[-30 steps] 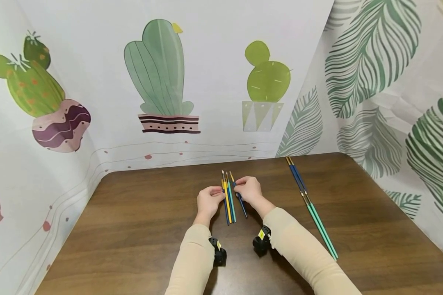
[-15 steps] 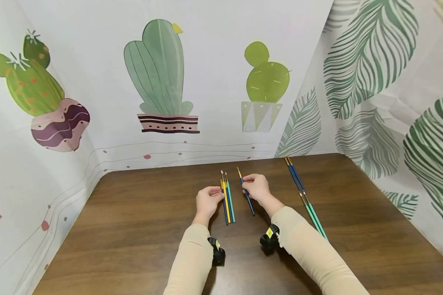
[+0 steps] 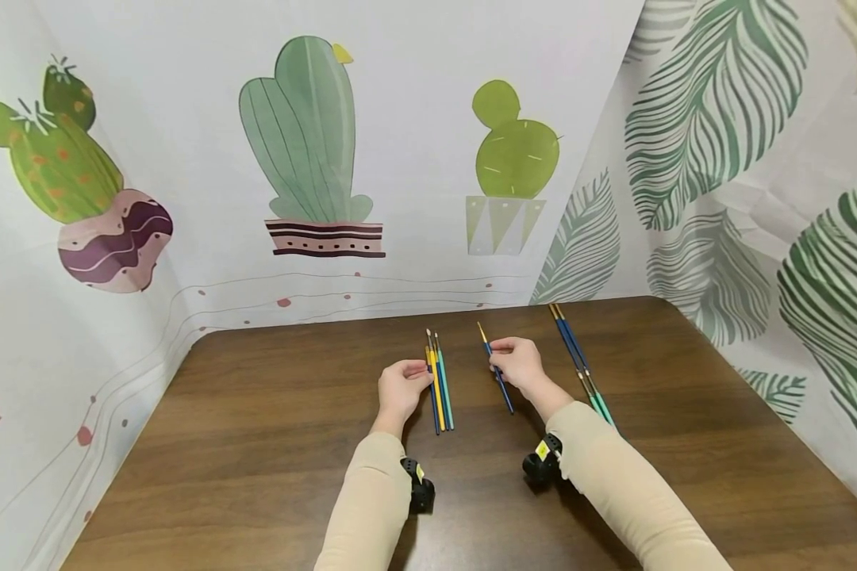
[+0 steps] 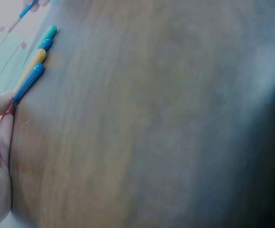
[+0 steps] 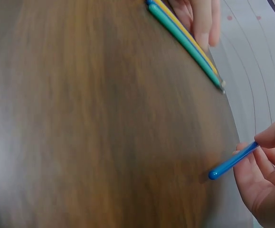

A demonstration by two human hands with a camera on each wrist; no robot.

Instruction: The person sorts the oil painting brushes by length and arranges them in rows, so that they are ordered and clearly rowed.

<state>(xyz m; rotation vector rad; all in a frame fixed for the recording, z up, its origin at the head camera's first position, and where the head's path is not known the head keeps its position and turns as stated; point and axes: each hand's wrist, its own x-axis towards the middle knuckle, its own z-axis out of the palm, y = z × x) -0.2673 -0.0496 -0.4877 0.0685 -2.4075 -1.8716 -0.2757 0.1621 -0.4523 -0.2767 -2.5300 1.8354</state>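
Observation:
In the head view my right hand (image 3: pixel 520 365) holds a blue paintbrush (image 3: pixel 503 388) with a yellowish tip end, pinched between thumb and fingers. Its rounded blue handle end (image 5: pixel 222 168) points away from the fingers in the right wrist view. My left hand (image 3: pixel 401 392) is at the left side of a small row of paintbrushes, thumb and finger pinching the outermost blue paintbrush (image 4: pixel 30 80) near its ferrule. Beside that one lie a yellow paintbrush (image 3: pixel 439 388), another blue one (image 4: pixel 46 44) and a teal paintbrush (image 3: pixel 447 400), roughly parallel on the table.
Two blue paintbrushes (image 3: pixel 570 339) lie side by side toward the back right of the wooden table (image 3: pixel 278 444). Nearer are two teal paintbrushes (image 3: pixel 597 403), partly hidden by the right sleeve (image 3: pixel 621 476). A patterned cloth (image 3: pixel 421 159) hangs behind the table's back edge.
My right hand has moved right with the blue paintbrush, away from the row. Its sleeve now covers more of the two teal paintbrushes. The left hand has stayed almost still.

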